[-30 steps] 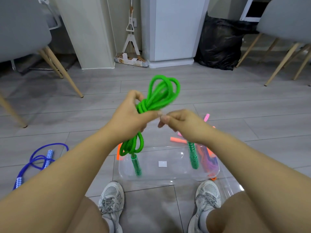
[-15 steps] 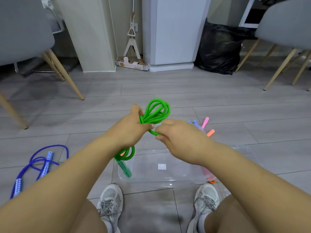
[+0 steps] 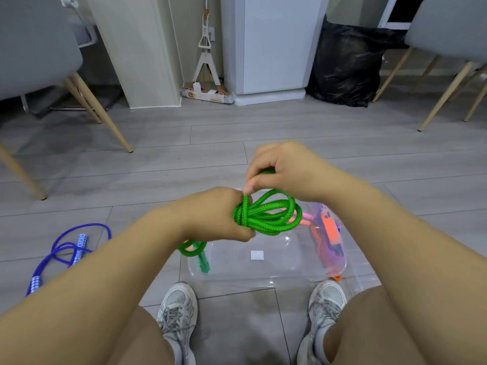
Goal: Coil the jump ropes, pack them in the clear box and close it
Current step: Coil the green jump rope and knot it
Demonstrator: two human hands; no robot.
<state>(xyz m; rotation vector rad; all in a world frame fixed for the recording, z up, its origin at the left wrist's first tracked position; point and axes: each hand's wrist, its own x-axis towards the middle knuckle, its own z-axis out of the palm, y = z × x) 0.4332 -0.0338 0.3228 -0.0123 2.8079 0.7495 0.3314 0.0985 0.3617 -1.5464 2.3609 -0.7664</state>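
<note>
My left hand [image 3: 218, 214] grips the bunched middle of the green jump rope [image 3: 266, 214], whose loops fan out to the right above the clear box [image 3: 237, 270]. My right hand [image 3: 282, 169] pinches a green strand at the top of the coil. A green loop and one green handle [image 3: 203, 263] hang below my left hand at the box's left end. An orange and pink jump rope [image 3: 329, 233] lies at the right end of the box. The blue jump rope [image 3: 71, 248] lies loose on the floor to the left.
My two grey sneakers [image 3: 178, 306] stand just in front of the box. A clear lid [image 3: 365, 280] lies at the box's right. Grey chairs with wooden legs [image 3: 100, 114] flank the floor. A black rubbish bag [image 3: 345, 64] and a white cabinet stand at the back.
Both hands have come down and toward the box with the green coil. The loops, upright before, now lie sideways to the right. My right hand has moved above the coil.
</note>
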